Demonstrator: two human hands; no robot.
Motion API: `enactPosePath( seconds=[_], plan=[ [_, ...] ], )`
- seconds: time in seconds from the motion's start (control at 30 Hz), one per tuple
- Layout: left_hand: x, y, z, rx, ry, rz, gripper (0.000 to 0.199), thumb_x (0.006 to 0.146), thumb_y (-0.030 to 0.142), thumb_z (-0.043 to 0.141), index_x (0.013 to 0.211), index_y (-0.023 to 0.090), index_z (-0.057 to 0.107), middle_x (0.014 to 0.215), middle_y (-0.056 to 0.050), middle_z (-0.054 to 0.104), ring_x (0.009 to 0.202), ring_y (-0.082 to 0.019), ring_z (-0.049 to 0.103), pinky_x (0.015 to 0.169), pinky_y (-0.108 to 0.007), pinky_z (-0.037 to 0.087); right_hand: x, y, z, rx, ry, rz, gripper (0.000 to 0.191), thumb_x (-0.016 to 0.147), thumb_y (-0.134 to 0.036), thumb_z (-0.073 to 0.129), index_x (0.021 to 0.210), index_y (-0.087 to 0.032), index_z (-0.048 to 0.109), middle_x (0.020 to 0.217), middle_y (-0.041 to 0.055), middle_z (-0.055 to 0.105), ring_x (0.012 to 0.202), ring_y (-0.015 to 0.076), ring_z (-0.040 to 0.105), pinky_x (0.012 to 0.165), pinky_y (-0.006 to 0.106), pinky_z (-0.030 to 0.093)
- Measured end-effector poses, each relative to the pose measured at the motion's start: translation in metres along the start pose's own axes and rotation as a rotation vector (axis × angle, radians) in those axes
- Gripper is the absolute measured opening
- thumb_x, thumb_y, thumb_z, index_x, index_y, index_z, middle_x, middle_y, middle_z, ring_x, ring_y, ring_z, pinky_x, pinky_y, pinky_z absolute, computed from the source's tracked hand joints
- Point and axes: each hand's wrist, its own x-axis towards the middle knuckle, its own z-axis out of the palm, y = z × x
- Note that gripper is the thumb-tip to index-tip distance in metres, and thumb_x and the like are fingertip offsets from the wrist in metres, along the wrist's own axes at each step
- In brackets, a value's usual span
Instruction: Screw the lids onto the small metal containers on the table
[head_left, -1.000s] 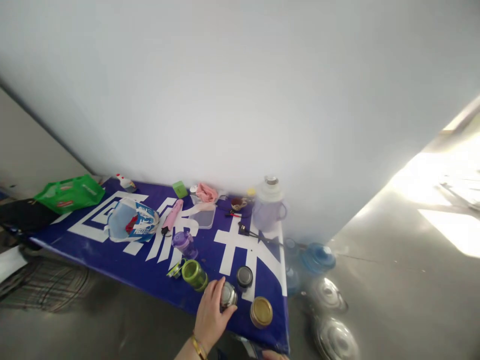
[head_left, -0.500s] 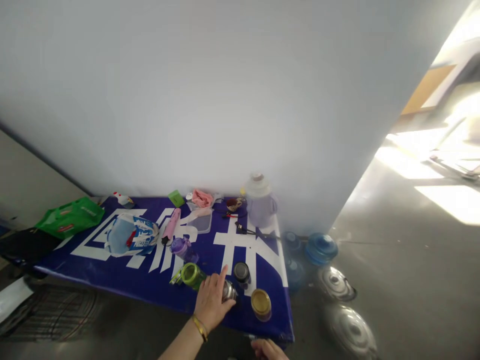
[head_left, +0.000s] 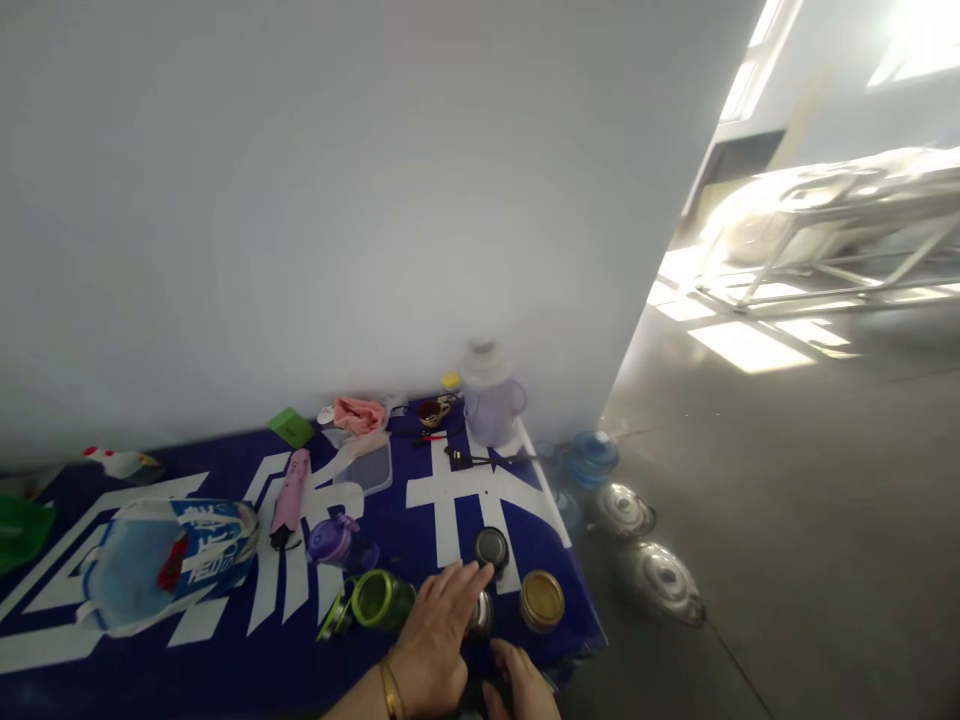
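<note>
My left hand [head_left: 439, 640], with a gold bangle at the wrist, lies over a silver-topped container [head_left: 481, 614] near the table's front edge. Its fingers point forward and cover part of that container. My right hand [head_left: 521, 685] is low in the view, just right of the left hand, with its fingers curled; whether it holds the dark thing beside it is unclear. A jar with a dark lid [head_left: 491, 549] stands beyond the left fingertips. To the right stands a gold-lidded jar [head_left: 541, 601]. An open green cup [head_left: 382, 600] is left of my left hand.
On the blue table [head_left: 427, 520] are a purple bottle [head_left: 341, 543], a pink umbrella [head_left: 290, 495], a plastic bag [head_left: 142, 565], a clear box [head_left: 367, 465] and a pale thermos [head_left: 491, 400]. Blue water jugs [head_left: 592, 458] and silver lids [head_left: 666, 580] are on the floor at right.
The view has swung to the right and closer to the table. My right hand has come up beside my left hand, which remains at the silver-topped container.
</note>
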Motion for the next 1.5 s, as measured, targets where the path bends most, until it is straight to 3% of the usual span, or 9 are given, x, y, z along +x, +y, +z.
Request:
enactPosePath(
  seconds=[0.07,0.3,0.5,0.63,0.77,0.97,1.13,1.3,1.5],
  plan=[
    [0.001,-0.005,-0.001,-0.019,0.049,0.013,0.109,0.062,0.008,0.056,0.158,0.033,0.011,0.166,-0.002,0.016,0.152,-0.024,0.013,0.127,-0.045,0.016,0.000,-0.002,0.009,-0.001,0.091,0.027,0.055,0.086,-0.026,0.051,0.138,-0.009,0.047,0.128,0.0166,0.059,0.120,0.0260,0.058,0.104,0.039,0.052],
    [0.014,-0.002,-0.001,0.040,0.186,-0.001,0.089,0.078,0.028,0.068,0.156,0.031,0.025,0.122,-0.009,0.059,0.113,-0.031,0.052,0.105,-0.051,0.041,0.020,-0.032,0.026,-0.082,0.465,0.052,0.063,0.087,-0.030,0.046,0.144,-0.011,0.026,0.147,0.0201,0.044,0.138,0.0303,0.043,0.113,0.055,0.045],
    [0.011,-0.005,0.013,-0.099,0.124,0.130,0.108,0.065,0.017,0.064,0.156,0.041,0.011,0.161,-0.007,0.024,0.148,-0.033,0.023,0.123,-0.056,0.021,0.033,-0.020,0.020,-0.093,0.503,0.059,0.064,0.083,-0.030,0.043,0.142,-0.012,0.028,0.145,0.0204,0.046,0.134,0.0321,0.048,0.111,0.057,0.046],
    [0.023,0.002,0.021,-0.095,0.259,0.040,0.100,0.074,0.051,0.073,0.155,0.042,0.015,0.141,-0.014,0.045,0.125,-0.039,0.047,0.108,-0.061,0.039,0.036,-0.006,0.013,-0.107,0.507,0.026,0.063,0.084,-0.035,0.045,0.141,-0.013,0.031,0.143,0.0214,0.048,0.131,0.0355,0.050,0.108,0.061,0.047],
    [0.027,0.011,0.020,-0.030,0.243,0.091,0.085,0.085,0.043,0.063,0.156,0.038,0.015,0.128,-0.014,0.053,0.116,-0.036,0.052,0.101,-0.059,0.047,0.036,0.001,0.009,-0.148,0.516,0.004,0.058,0.087,-0.034,0.042,0.140,-0.014,0.032,0.139,0.0220,0.051,0.126,0.0351,0.054,0.104,0.059,0.051],
    [0.014,0.016,0.021,-0.156,0.232,0.215,0.099,0.078,0.031,0.067,0.156,0.041,0.007,0.163,-0.011,0.016,0.149,-0.039,0.018,0.120,-0.068,0.022,0.032,0.014,0.009,-0.236,0.551,-0.075,0.057,0.087,-0.027,0.035,0.140,-0.008,0.031,0.141,0.0270,0.048,0.129,0.0385,0.052,0.103,0.063,0.050],
    [0.021,0.020,0.026,-0.058,0.286,-0.030,0.094,0.080,0.035,0.075,0.155,0.040,0.019,0.135,-0.013,0.049,0.122,-0.036,0.049,0.106,-0.058,0.043,0.033,-0.013,0.003,-0.141,0.482,0.031,0.058,0.087,-0.032,0.041,0.140,-0.010,0.035,0.144,0.0220,0.046,0.131,0.0348,0.049,0.110,0.059,0.046],
    [0.016,0.009,0.018,-0.112,0.255,0.127,0.094,0.073,0.008,0.056,0.155,0.038,0.021,0.147,-0.005,0.043,0.136,-0.027,0.038,0.120,-0.048,0.030,0.034,-0.035,0.006,-0.094,0.531,0.049,0.057,0.085,-0.023,0.039,0.139,-0.007,0.036,0.141,0.0213,0.050,0.130,0.0330,0.049,0.111,0.059,0.044],
    [0.011,0.001,0.010,-0.122,0.274,-0.003,0.082,0.078,0.022,0.064,0.153,0.025,0.031,0.133,-0.010,0.053,0.124,-0.027,0.045,0.111,-0.046,0.037,0.034,-0.056,0.013,-0.075,0.563,0.079,0.058,0.084,-0.017,0.043,0.141,-0.009,0.036,0.139,0.0188,0.052,0.127,0.0315,0.051,0.108,0.054,0.048]
  ],
)
